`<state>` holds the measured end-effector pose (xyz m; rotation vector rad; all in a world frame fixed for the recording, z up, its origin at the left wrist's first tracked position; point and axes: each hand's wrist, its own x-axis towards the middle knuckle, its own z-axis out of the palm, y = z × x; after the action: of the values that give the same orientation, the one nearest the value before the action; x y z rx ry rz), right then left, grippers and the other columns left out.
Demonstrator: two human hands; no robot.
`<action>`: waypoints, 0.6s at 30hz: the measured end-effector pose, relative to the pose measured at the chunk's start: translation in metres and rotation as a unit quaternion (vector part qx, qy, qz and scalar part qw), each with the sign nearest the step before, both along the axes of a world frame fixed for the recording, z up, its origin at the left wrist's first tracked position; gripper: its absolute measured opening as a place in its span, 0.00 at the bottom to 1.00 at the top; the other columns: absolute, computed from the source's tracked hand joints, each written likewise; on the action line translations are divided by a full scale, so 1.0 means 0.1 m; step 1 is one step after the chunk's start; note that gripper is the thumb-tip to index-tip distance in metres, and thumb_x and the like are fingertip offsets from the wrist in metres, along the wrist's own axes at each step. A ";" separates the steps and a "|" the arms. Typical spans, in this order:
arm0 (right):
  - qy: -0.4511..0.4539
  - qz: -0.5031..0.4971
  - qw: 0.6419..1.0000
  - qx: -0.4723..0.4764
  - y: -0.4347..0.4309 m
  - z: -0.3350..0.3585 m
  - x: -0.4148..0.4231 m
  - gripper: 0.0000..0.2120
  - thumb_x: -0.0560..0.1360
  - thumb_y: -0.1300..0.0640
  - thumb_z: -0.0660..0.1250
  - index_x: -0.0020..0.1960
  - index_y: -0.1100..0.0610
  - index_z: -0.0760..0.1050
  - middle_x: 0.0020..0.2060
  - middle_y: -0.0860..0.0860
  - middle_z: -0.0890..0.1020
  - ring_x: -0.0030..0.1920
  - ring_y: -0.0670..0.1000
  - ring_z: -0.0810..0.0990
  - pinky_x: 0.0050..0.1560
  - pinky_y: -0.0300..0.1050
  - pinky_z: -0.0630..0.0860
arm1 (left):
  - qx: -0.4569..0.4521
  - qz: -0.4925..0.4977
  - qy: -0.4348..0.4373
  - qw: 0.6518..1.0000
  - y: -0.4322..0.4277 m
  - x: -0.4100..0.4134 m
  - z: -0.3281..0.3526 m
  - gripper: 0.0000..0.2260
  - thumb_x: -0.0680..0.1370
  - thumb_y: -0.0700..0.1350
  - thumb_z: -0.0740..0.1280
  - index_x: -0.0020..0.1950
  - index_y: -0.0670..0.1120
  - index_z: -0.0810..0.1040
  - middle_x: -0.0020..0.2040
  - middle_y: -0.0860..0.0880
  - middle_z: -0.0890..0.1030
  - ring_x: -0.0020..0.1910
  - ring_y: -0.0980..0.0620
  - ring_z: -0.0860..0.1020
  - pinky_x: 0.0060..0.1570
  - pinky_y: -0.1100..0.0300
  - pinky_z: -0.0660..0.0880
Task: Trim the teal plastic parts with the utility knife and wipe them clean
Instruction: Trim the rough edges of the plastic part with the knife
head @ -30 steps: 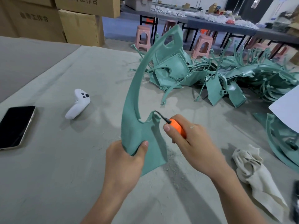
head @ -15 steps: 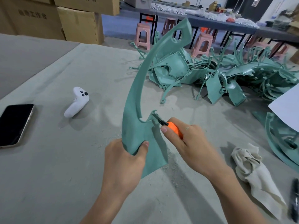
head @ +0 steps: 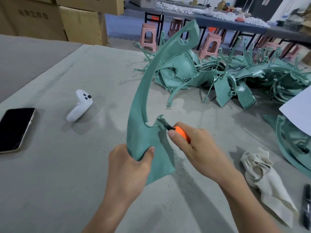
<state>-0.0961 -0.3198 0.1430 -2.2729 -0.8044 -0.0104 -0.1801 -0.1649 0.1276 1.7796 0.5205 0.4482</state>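
Teal part (head: 141, 132): long curved piece held upright just in front of us, wide end low, thin arc rising away. Can't tell if its bottom corner touches the counter (head: 50, 182).
Left grip (head: 129, 165): closed round the part's wide lower end, thumb across the near face, fingers behind.
Right grip (head: 196, 148): wrapped round the utility knife (head: 180, 132); orange handle mostly hidden in the fist, thumb tip by the blade base.
Blade: short, dark, touching the small notched tab on the part's inner edge.
Shavings (head: 181, 172): pale bits on the counter below our hands.
Rag (head: 262, 175): cream cloth, crumpled, lying R of our right arm.
Pile (head: 227, 78): more teal parts heaped at far R of the counter.
Misc: dark phone (head: 15, 128) & white controller (head: 80, 105) at L, well apart from the part; black marker (head: 305, 204) at R edge.
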 end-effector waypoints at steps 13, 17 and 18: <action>0.083 -0.011 0.993 0.086 0.03 -0.04 -0.05 0.26 0.75 0.33 0.53 0.39 0.57 0.67 0.24 0.45 0.65 0.25 0.46 0.62 0.27 0.35 0.61 | 0.012 0.008 -0.007 1.000 -0.02 0.00 -0.03 0.14 0.72 0.42 0.74 0.29 0.41 0.75 0.26 0.47 0.77 0.25 0.52 0.73 0.28 0.58 0.71; 0.075 -0.005 0.995 0.065 0.06 -0.07 -0.10 0.26 0.76 0.32 0.53 0.38 0.55 0.64 0.26 0.48 0.64 0.27 0.46 0.61 0.29 0.42 0.62 | 0.022 0.010 -0.009 1.000 -0.03 0.01 -0.06 0.14 0.72 0.41 0.74 0.29 0.41 0.75 0.28 0.48 0.78 0.26 0.51 0.73 0.29 0.58 0.69; 0.080 0.001 0.994 0.067 0.06 -0.07 -0.12 0.26 0.76 0.32 0.53 0.38 0.55 0.64 0.26 0.47 0.64 0.27 0.46 0.62 0.29 0.40 0.62 | 0.023 0.012 -0.009 1.000 -0.03 0.02 -0.06 0.13 0.72 0.41 0.74 0.29 0.42 0.76 0.30 0.50 0.79 0.28 0.52 0.75 0.30 0.59 0.70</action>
<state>-0.1084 -0.3136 0.1356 -2.1152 -0.7011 0.1144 -0.1781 -0.1676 0.1216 1.8131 0.5224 0.4959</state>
